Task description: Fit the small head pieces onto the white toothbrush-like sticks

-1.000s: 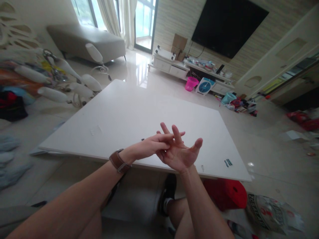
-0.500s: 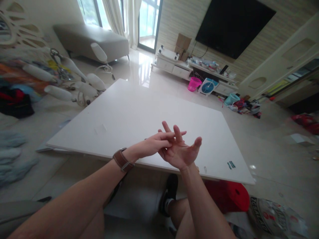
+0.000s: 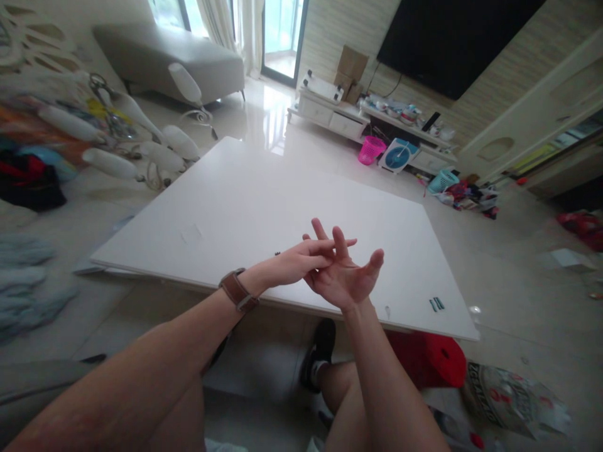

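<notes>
From my remote seat I see the white board point(image 3: 282, 194), filling the middle of the frame, ride slightly higher than a moment ago, along with the room — the view has shifted, while nothing on the board has visibly been picked up. A red roll point(image 3: 440, 361) sits below it at lower right. At centre, over the board's near edge, the hands stay together: the right hand point(image 3: 346, 279) palm up, fingers spread, thumb out, and the left hand point(image 3: 296, 260), wearing a watch point(image 3: 239, 290), laid across the other's fingers — I cannot tell whether it pinches anything there. Green strips point(image 3: 436, 304) lie at right on the board, a small clear piece point(image 3: 387, 311) near its front edge, a dark bit point(image 3: 277, 253) just above the left hand
</notes>
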A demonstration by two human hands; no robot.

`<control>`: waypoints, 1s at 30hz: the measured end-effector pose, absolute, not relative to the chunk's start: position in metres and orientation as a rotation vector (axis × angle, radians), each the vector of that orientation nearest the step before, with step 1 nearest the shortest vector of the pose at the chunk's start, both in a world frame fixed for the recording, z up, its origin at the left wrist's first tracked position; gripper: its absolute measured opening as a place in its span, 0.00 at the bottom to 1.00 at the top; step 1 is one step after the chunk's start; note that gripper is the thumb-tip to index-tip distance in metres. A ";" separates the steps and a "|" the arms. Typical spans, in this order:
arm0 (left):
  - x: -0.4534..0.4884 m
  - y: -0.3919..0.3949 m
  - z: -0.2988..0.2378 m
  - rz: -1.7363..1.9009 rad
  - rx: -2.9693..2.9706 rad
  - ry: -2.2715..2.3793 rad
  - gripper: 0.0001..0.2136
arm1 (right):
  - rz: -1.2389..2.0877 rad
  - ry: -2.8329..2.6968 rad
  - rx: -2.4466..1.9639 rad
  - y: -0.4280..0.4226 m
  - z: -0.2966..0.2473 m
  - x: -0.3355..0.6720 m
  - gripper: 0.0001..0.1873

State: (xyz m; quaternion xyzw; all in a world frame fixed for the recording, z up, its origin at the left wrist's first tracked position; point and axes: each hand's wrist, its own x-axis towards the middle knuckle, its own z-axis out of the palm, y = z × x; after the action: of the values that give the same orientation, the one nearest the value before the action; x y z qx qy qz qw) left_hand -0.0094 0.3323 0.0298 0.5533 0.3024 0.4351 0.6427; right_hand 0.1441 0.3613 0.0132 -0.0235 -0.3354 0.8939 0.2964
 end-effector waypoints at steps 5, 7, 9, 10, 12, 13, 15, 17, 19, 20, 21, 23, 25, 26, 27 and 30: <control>-0.004 0.334 0.031 1.016 1.332 0.694 0.22 | 2.362 -0.908 -0.089 0.364 0.014 0.150 0.35; -0.004 0.334 0.030 1.019 1.368 0.712 0.21 | 2.361 -0.918 -0.093 0.363 0.014 0.151 0.35; -0.006 0.333 0.029 1.006 1.388 0.733 0.21 | 2.364 -0.920 -0.089 0.362 0.015 0.151 0.35; -0.007 0.332 0.028 1.000 1.390 0.738 0.21 | 2.366 -0.915 -0.091 0.362 0.015 0.151 0.35; -0.009 0.332 0.026 0.991 1.387 0.732 0.21 | 2.367 -0.901 -0.109 0.361 0.015 0.149 0.35; -0.010 0.332 0.024 0.991 1.385 0.724 0.21 | 2.366 -0.897 -0.124 0.361 0.015 0.148 0.36; -0.011 0.332 0.021 0.997 1.388 0.715 0.21 | 2.360 -0.907 -0.152 0.361 0.014 0.147 0.37; -0.012 0.333 0.020 1.002 1.400 0.718 0.21 | 2.360 -0.927 -0.156 0.361 0.013 0.146 0.38; -0.013 0.333 0.019 1.008 1.409 0.722 0.21 | 2.369 -0.942 -0.131 0.362 0.013 0.145 0.37; -0.013 0.333 0.020 1.010 1.411 0.723 0.21 | 2.373 -0.943 -0.115 0.362 0.012 0.145 0.36; -0.013 0.333 0.020 1.012 1.415 0.725 0.21 | 2.375 -0.942 -0.102 0.362 0.012 0.145 0.35; -0.013 0.333 0.022 1.015 1.428 0.735 0.21 | 2.372 -0.941 -0.091 0.363 0.012 0.145 0.34; -0.014 0.333 0.023 1.009 1.444 0.735 0.21 | 2.368 -0.956 -0.090 0.363 0.011 0.145 0.34; -0.014 0.333 0.023 1.002 1.451 0.733 0.21 | 2.369 -0.967 -0.088 0.364 0.011 0.145 0.33; -0.014 0.333 0.024 0.995 1.457 0.734 0.21 | 2.372 -0.976 -0.084 0.364 0.011 0.145 0.33; -0.015 0.333 0.024 0.981 1.491 0.755 0.20 | 2.378 -0.977 -0.089 0.365 0.010 0.146 0.32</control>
State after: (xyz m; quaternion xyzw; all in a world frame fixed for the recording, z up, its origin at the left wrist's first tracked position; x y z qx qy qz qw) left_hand -0.0150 0.3330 0.0240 0.6343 0.3211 0.4173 0.5661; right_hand 0.1457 0.3646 0.0101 -0.0333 -0.3645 0.8873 0.2807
